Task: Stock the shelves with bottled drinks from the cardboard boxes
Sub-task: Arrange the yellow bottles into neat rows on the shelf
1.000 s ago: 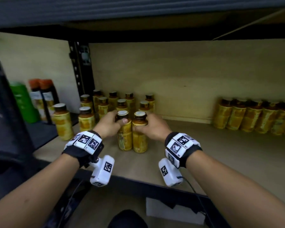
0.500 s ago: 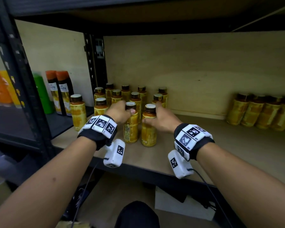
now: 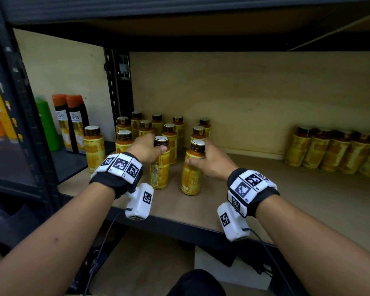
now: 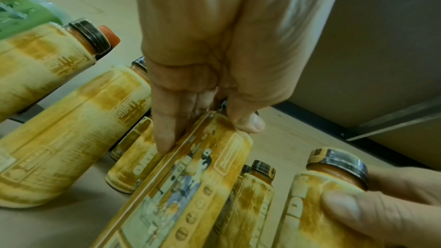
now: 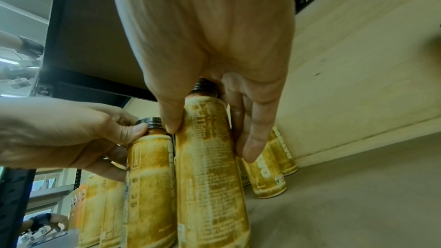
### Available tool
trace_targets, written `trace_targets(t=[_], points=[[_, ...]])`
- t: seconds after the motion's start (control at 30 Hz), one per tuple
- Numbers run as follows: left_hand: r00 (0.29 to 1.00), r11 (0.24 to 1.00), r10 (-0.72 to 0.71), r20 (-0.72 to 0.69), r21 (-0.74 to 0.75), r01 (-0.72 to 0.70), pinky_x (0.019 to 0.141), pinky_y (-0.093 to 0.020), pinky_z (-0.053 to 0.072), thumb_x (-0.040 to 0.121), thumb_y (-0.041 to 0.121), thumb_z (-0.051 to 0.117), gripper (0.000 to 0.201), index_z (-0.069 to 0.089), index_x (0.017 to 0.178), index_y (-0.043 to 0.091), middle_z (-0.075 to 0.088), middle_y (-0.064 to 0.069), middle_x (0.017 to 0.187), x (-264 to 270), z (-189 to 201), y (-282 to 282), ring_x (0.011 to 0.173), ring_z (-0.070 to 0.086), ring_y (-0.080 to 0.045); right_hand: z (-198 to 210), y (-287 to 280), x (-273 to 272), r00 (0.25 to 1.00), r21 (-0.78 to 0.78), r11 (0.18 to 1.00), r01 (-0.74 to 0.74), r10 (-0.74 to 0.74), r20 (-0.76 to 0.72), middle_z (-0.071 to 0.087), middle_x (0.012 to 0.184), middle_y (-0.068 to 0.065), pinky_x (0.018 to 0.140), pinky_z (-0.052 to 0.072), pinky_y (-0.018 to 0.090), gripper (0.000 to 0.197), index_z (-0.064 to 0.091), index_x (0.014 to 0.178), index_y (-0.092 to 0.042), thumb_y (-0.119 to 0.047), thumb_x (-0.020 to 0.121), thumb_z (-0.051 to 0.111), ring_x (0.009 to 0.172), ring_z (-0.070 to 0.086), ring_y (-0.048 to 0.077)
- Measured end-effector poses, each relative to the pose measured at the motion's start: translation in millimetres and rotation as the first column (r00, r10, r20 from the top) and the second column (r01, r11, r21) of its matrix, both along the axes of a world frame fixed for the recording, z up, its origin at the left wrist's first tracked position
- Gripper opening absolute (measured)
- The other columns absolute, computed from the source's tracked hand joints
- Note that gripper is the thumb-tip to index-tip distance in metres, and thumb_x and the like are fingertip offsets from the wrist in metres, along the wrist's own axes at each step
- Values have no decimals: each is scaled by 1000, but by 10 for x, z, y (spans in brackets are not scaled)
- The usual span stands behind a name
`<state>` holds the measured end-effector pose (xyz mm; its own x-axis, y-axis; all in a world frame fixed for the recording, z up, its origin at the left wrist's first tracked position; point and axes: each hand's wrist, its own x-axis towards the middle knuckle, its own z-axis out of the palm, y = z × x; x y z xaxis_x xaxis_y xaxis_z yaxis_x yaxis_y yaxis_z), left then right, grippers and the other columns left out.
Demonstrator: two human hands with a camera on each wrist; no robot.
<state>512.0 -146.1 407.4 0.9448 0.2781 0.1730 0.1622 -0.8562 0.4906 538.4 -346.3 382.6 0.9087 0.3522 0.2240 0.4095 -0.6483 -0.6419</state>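
Note:
Two yellow-labelled bottles with dark caps stand on the wooden shelf [image 3: 265,201] near its front. My left hand [image 3: 146,149] grips the neck of the left bottle [image 3: 159,169], thumb on one side and fingers on the other [image 4: 164,129]. My right hand [image 3: 209,162] holds the right bottle [image 3: 191,169] by its shoulder, thumb [image 5: 170,118] on the near side, fingers [image 5: 250,139] behind. Both bottles stand upright, a small gap between them. Behind them stands a cluster of several like bottles [image 3: 169,129].
A row of the same bottles [image 3: 333,152] lines the back right of the shelf. One bottle [image 3: 94,146] stands alone at the left edge. A black upright post [image 3: 122,82] divides off a neighbouring bay with orange-capped bottles [image 3: 69,122] and a green one [image 3: 48,124].
The two held bottles have moved slightly apart and a little further back on the shelf. The head view has shifted right and closer.

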Motion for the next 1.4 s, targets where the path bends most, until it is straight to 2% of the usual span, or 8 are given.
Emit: trace_targets(t=[0.13, 0.27, 0.57, 0.87, 1.0, 1.13, 1.2, 1.4], points=[[1000, 998, 28, 2, -49, -28, 97, -41, 47, 93, 38, 57, 54, 43, 138, 10, 53, -13, 134, -14, -18, 131, 119, 53, -32, 3, 85, -43, 1000, -70, 997, 13, -11, 23, 59, 127, 6, 95, 51, 43, 63, 38, 132, -18, -44, 84, 70, 114, 59, 27], [1000, 986, 6, 0, -164, -6, 91, -48, 53, 90, 39, 60, 52, 47, 132, 12, 58, -14, 124, -11, -34, 211, 108, 59, -34, -9, 111, -38, 998, -106, 994, 34, -29, 47, 59, 126, 8, 93, 53, 45, 67, 36, 134, -18, -48, 83, 69, 112, 60, 28], [999, 964, 8, 51, -266, 6, 90, -48, 53, 89, 35, 64, 52, 49, 132, 11, 59, -13, 120, -64, -40, 182, 107, 60, -34, -14, 119, -24, 998, -104, 994, 37, -33, 47, 61, 123, 6, 91, 54, 45, 67, 39, 131, -18, -50, 82, 70, 110, 61, 26], [1000, 986, -12, -3, -167, 12, 89, -45, 54, 90, 37, 62, 49, 50, 126, 7, 61, -13, 119, -84, 50, 182, 103, 62, -32, -43, 111, -47, 999, -37, 999, 32, -31, 40, 60, 124, 6, 93, 53, 45, 66, 40, 131, -20, -48, 81, 72, 112, 60, 25], [999, 992, 26, -23, -122, -28, 90, -46, 53, 91, 39, 60, 55, 45, 131, 5, 56, -16, 126, -68, 37, 162, 109, 58, -33, -52, 113, -42, 999, -23, 999, 35, -34, 38, 59, 125, 6, 94, 52, 45, 66, 41, 132, -19, -47, 81, 72, 113, 60, 25], [996, 996, 84, 6, -31, -84, 88, -40, 50, 93, 39, 57, 52, 46, 128, 2, 55, -18, 127, -35, -4, 123, 113, 56, -34, -56, 125, -36, 999, -12, 999, 41, -40, 31, 59, 126, 5, 95, 52, 45, 66, 41, 133, -21, -45, 81, 73, 114, 59, 25], [994, 994, 108, 18, -21, -107, 88, -39, 46, 94, 40, 56, 51, 46, 128, 2, 54, -18, 128, -33, -26, 117, 116, 54, -34, -57, 124, -37, 998, -12, 999, 39, -38, 40, 60, 125, 4, 95, 52, 44, 65, 42, 132, -21, -45, 81, 73, 113, 59, 24], [986, 988, 153, 61, -28, -152, 87, -40, 47, 94, 40, 55, 48, 49, 125, 3, 57, -18, 124, -65, -65, 50, 114, 55, -34, -63, 121, -50, 999, 0, 999, 35, -35, 31, 60, 125, 3, 96, 51, 44, 65, 42, 133, -21, -44, 81, 74, 114, 59, 24]])
